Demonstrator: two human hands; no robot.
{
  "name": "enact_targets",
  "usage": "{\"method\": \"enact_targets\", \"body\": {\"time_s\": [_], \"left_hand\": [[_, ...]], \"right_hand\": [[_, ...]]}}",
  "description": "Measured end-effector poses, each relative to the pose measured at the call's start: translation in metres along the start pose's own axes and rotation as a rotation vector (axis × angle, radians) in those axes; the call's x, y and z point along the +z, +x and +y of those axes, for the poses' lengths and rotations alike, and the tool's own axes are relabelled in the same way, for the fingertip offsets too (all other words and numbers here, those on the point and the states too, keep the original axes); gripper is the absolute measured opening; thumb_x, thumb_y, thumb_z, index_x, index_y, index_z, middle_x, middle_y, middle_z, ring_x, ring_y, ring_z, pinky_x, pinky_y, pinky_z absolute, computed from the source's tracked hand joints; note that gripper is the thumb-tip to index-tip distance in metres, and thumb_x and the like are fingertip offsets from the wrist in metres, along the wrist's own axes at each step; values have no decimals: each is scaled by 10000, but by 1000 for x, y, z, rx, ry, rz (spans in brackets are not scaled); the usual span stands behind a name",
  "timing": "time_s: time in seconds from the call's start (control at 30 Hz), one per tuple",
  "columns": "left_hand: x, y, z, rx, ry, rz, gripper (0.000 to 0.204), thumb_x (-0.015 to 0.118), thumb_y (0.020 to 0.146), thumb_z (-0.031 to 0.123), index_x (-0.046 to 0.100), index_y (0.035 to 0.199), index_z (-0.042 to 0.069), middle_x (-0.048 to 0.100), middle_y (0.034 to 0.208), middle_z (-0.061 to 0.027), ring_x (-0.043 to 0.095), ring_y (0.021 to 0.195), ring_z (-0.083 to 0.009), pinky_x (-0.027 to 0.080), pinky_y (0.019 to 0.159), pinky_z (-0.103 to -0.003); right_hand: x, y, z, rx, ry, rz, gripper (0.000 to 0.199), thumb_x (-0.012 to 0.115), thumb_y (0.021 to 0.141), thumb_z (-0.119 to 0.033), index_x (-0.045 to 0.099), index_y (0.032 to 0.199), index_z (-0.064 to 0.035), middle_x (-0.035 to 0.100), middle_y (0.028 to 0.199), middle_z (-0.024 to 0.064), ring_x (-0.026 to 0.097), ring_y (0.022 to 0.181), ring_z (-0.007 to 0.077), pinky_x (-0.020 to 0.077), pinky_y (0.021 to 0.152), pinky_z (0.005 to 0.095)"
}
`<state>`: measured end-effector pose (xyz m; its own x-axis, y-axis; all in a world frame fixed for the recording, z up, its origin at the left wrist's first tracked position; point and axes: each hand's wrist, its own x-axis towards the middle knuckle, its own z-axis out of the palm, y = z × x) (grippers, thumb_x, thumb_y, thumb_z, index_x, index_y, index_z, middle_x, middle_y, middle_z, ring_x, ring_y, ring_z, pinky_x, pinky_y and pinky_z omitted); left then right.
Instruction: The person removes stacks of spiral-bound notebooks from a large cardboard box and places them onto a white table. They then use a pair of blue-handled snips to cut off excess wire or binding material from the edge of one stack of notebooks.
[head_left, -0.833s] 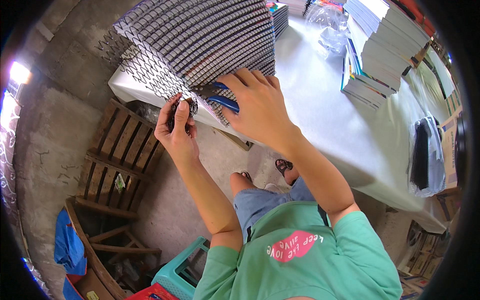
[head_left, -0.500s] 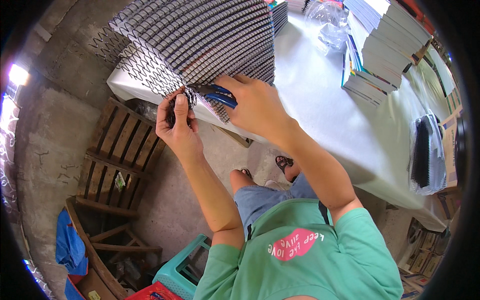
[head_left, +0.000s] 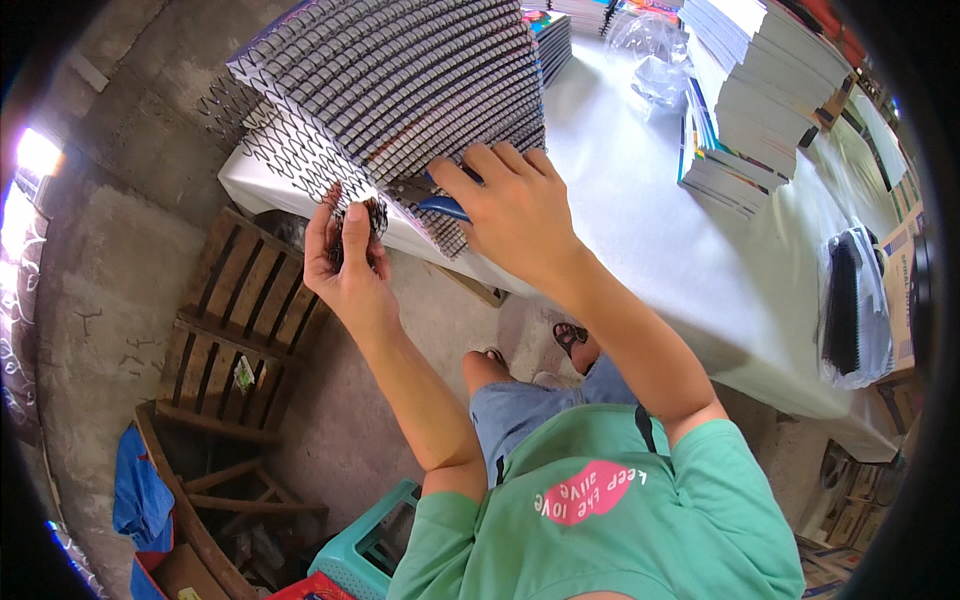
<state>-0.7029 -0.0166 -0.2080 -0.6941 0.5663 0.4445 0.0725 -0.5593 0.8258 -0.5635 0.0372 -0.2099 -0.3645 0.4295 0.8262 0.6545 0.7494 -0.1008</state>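
A tall stack of spiral-bound notebooks (head_left: 400, 85) stands at the table's far left, their bindings turned toward me. Loose ends of black coil (head_left: 285, 150) stick out past the stack's left side. My right hand (head_left: 525, 215) is closed around blue-handled cutting pliers (head_left: 445, 207), whose dark jaws are at the stack's lower near corner. Just left of the jaws, my left hand (head_left: 350, 275) pinches a small bunch of black coil offcuts (head_left: 376, 214) between thumb and fingers. Part of the bunch is hidden in the palm.
The table (head_left: 620, 220) has a white cover. Toward the right are piles of unbound books (head_left: 760, 110), a clear plastic bag (head_left: 655, 70) and a bag of black coils (head_left: 850, 310). A wooden pallet (head_left: 225, 330) and a turquoise stool (head_left: 365, 545) are at lower left.
My left hand has moved slightly left and down with the offcuts. My right hand's fingers have loosened and lifted a little on the pliers, which have shifted slightly down.
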Motion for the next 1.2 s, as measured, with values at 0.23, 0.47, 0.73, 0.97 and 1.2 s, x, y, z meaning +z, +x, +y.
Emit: {"method": "enact_targets", "body": {"time_s": [0.23,0.47,0.73,0.97,1.2], "left_hand": [[-4,0,7,-101,-64,-43,244,669,841,104,635,1066,16,638,816,-6,486,582,-5,310,445,-131],[-7,3,0,-71,-102,-74,220,672,847,124,641,1033,9,659,844,-36,493,571,-15,326,433,-130],[-7,3,-4,-16,-52,-60,162,668,861,166,654,949,31,648,793,-15,470,544,-14,313,411,-130],[-1,2,-3,3,-94,4,173,672,860,170,647,962,33,644,817,-4,452,549,-8,287,418,-133],[1,-3,13,-71,-56,-93,202,668,858,144,640,1019,25,645,839,-7,463,589,-5,303,467,-117]], "right_hand": [[-9,-2,1,122,108,21,461,746,622,-233,590,1048,-149,549,942,22,523,939,200,332,861,431],[1,3,-8,140,148,-18,391,723,651,-229,596,1007,-129,576,923,41,563,905,225,381,804,449],[-3,9,-10,237,371,-159,330,702,678,-189,600,978,-98,616,816,99,633,762,295,509,643,415],[-9,11,-4,192,253,-198,431,713,654,-157,592,1066,-120,622,866,106,623,810,310,503,713,411],[-15,13,-4,112,105,68,394,728,615,-217,596,977,-133,575,884,34,538,913,210,357,832,410]]}}
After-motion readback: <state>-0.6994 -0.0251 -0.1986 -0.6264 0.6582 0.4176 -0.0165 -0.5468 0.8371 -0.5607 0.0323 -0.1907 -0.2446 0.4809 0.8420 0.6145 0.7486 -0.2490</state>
